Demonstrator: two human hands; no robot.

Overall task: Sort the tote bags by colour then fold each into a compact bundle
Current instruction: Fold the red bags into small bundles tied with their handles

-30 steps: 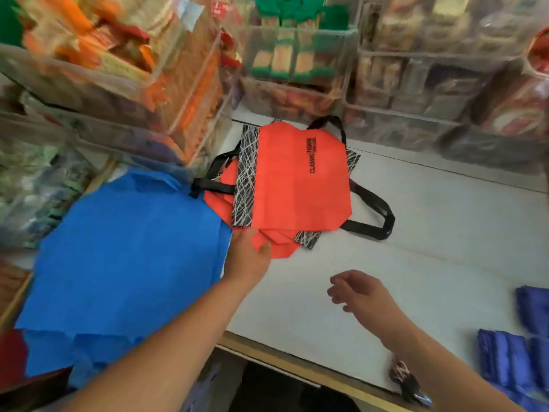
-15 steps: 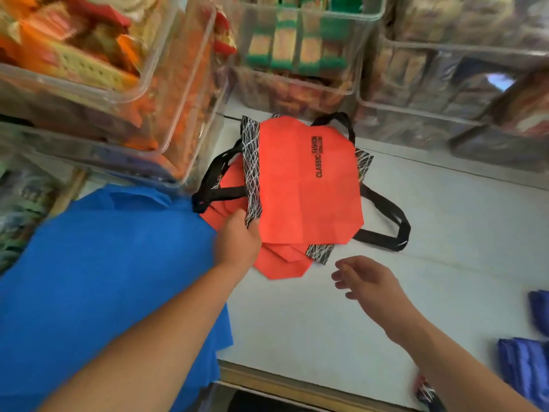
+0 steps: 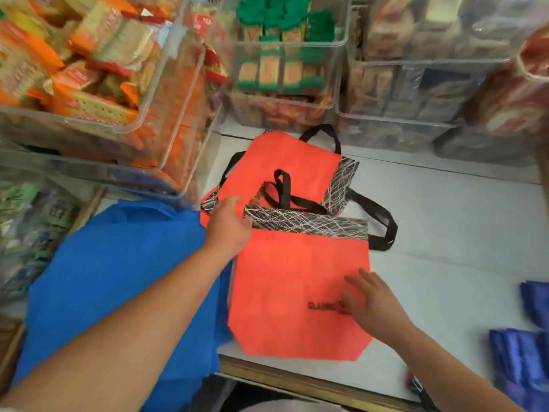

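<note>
Pulled nearer off the stack, one orange tote bag (image 3: 291, 289) lies flat on the desk (image 3: 460, 233) near edge — left hand (image 3: 228, 226) grips its far-left patterned corner, right hand (image 3: 371, 301) presses flat, fingers spread.

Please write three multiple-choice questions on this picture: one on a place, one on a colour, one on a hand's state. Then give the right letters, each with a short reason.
1. Where does the blue bag lie, seen from the orange bags? A. left B. right C. on top
2. Which colour are the handles? A. white B. black C. green
3. The right hand is: A. gripping a handle B. inside a bin C. flat on the near orange bag
1 A: blue cloth fills the left side. 2 B: black loops show. 3 C: straight fingers rest on it.
</note>
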